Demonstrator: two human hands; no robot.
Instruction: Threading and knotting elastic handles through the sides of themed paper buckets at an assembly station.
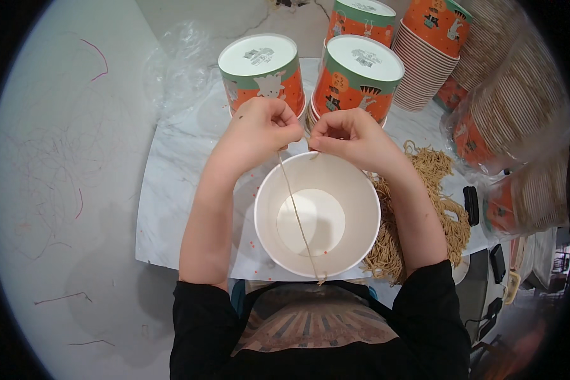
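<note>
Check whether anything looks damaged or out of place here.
Yes. The wall behind the upturned paper buckets is cracked, with a broken patch at the picture's top edge. Tiny red bits litter the marbled table, like stray debris, and a red speck shows inside the open paper bucket.

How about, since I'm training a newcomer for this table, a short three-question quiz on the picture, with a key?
1. True or false: the white-lined bucket has its open mouth toward the camera.
2. Where does the heap of tan cords lie?
a) inside the white-lined bucket
b) beside the right forearm
c) beside the left forearm
3. A single thin cord crosses the bucket's mouth. Which hand does its far end, in the picture, run up to?

Key:
1. True; the white inner wall and round base are in view.
2. b
3. The left hand.
</note>
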